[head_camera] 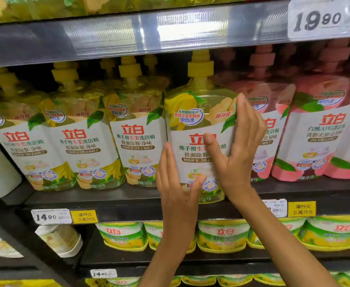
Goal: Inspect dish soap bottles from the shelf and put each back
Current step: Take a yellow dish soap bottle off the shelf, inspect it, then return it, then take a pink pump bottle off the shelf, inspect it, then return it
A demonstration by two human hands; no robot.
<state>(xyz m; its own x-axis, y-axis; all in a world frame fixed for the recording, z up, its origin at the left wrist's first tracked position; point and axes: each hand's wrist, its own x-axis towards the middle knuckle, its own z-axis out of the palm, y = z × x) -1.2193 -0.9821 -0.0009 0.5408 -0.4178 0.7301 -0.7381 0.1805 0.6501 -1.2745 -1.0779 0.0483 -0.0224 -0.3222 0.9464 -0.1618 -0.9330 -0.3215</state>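
A yellow dish soap bottle [192, 119] with a yellow pump top and a white label stands at the front of the middle shelf [128, 200], slightly ahead of its row. My left hand [175, 183] presses flat against its lower left side, thumb across the front. My right hand [236, 141] wraps its right side, fingers stretched up along the edge and thumb lying over the label. Both hands grip the bottle, whose base sits at the shelf's front edge.
Three matching yellow bottles [136, 129] stand to the left, pink bottles [323, 129] to the right. The upper shelf edge [128, 36] hangs just above the pump tops. Green-and-yellow refill packs [223, 235] fill the shelf below. Price tags [50, 216] line the shelf edges.
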